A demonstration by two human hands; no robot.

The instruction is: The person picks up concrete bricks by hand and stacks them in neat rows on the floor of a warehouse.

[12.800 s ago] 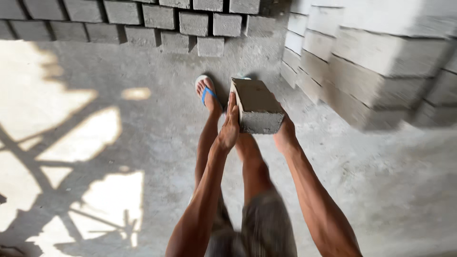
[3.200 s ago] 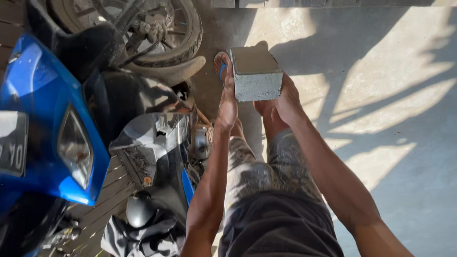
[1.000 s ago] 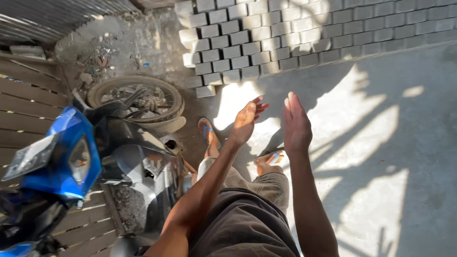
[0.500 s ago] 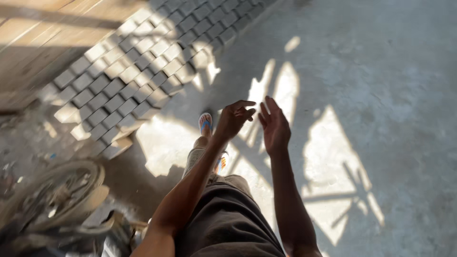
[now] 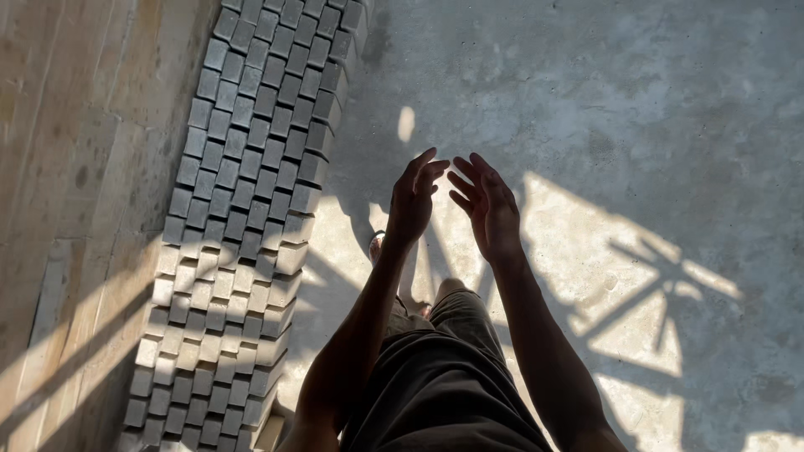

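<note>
My left hand (image 5: 413, 202) and my right hand (image 5: 487, 205) are raised in front of me, palms facing each other a short gap apart, fingers loosely spread. Neither hand holds anything. Both forearms reach up from the bottom of the view over my dark shorts (image 5: 442, 385). Below the hands my foot in a sandal (image 5: 378, 245) stands on the concrete floor (image 5: 636, 125). The nearest thing to my left hand is a long stack of grey concrete blocks (image 5: 243, 209) on the left.
The block stack runs from the top of the view down to the bottom left, several rows wide, against a tan wall (image 5: 67, 167). Patches of sunlight and lattice shadows (image 5: 636, 310) lie on the concrete to the right.
Earlier I carried a grey block in both hands; now the hands hold nothing. Over the last second the view swung away from the blue motorbike and wheel toward the block stack and wall.
</note>
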